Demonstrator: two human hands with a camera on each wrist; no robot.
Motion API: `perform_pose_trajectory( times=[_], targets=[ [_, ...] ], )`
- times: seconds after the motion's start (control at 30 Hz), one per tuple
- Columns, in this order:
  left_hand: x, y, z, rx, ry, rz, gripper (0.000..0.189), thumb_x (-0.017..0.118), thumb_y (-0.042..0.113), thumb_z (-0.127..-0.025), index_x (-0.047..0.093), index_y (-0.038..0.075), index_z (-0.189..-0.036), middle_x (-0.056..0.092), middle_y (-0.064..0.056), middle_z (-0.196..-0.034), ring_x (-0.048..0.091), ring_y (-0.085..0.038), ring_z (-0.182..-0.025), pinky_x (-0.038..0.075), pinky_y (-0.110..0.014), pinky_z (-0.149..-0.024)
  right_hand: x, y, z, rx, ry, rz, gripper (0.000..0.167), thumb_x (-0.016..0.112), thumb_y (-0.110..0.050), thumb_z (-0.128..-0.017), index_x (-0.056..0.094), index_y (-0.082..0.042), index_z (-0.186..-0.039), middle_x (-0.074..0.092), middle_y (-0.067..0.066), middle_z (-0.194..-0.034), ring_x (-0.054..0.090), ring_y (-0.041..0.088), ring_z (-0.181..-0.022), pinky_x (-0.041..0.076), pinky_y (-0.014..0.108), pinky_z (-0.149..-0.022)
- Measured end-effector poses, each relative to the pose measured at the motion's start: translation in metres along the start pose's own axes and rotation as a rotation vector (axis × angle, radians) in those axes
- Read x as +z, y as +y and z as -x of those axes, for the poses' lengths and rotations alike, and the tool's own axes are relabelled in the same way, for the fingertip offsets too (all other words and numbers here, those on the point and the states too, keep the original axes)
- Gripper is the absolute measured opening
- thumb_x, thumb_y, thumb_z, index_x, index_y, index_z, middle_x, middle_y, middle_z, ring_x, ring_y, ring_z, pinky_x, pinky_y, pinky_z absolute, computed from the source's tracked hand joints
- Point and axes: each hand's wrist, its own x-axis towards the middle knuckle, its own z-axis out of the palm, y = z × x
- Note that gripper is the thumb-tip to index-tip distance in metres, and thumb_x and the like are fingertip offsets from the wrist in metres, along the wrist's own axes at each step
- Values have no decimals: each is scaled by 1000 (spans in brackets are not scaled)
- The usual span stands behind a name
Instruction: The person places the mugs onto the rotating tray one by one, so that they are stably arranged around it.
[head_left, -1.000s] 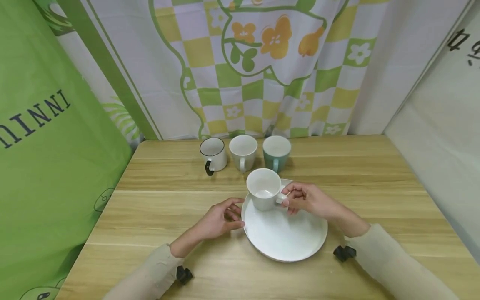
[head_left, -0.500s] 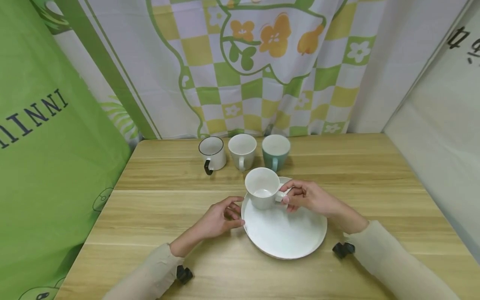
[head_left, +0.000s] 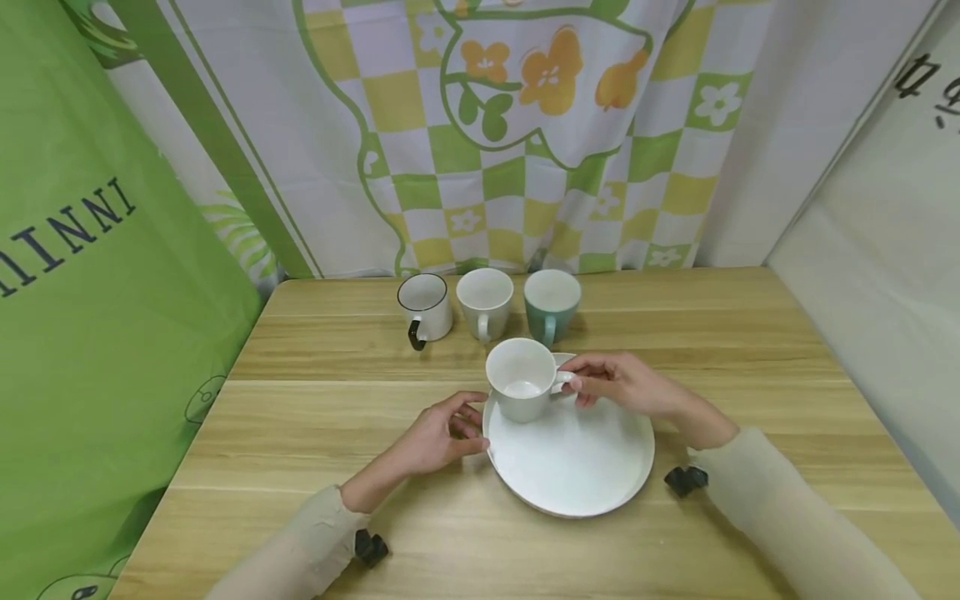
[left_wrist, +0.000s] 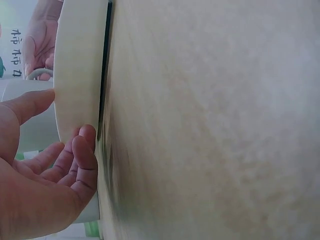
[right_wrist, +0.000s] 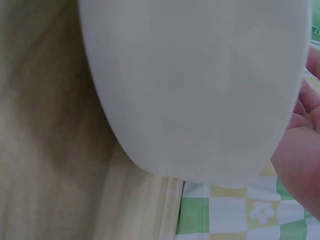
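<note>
A white mug (head_left: 520, 380) stands upright over the far left part of a round white tray (head_left: 577, 467) in the head view. My right hand (head_left: 626, 385) pinches its handle from the right, thumb and fingertips together. Relaxed fingers of my left hand (head_left: 438, 435) touch the tray's left edge. In the left wrist view, one tip of the left hand (left_wrist: 50, 185) meets the rim while other fingers rest against the tray wall (left_wrist: 80, 65); the mug (left_wrist: 37, 117) shows behind. The tray's side (right_wrist: 200, 90) fills much of the right wrist view and partly hides the right hand (right_wrist: 300, 145).
Behind the tray, side by side, stand a white enamel mug (head_left: 433, 318) with black rim and handle, a white mug (head_left: 491, 321) and a teal mug (head_left: 551, 317). A checkered curtain (head_left: 525, 183) hangs at the far edge of the wooden table (head_left: 300, 400).
The held mug has shifted slightly left, and its handle has swung a little toward the back. My right hand has moved slightly away from me with it. The left hand stays at the tray.
</note>
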Motion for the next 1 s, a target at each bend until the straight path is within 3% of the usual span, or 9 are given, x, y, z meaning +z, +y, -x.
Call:
perform_pose_trajectory(
  times=[0.43,0.73,1.0],
  targets=[
    [-1,1,0,0,-8,8,63,77,18,-88,49,9,-143,68,-10,-113,67,-12,-89,56,-30,-82,-6,1,-9,38,64,66,29,55,-14,-103,64,-3,-128,69,25,-107,70,27,-85,61,32,-78],
    [0,1,0,6,-2,4,63,78,19,-87,49,8,-142,69,-9,-112,67,-12,-89,56,-31,-82,-9,1,-12,58,92,77,30,53,-15,-104,62,-6,-131,68,21,-114,69,39,-92,60,42,-82],
    [1,-2,1,20,13,13,65,79,20,-87,48,7,-143,69,-9,-114,69,-13,-89,56,-30,-82,-19,3,-6,141,200,35,37,54,-23,-104,59,1,-132,67,21,-122,68,38,-95,60,41,-83]
  ],
)
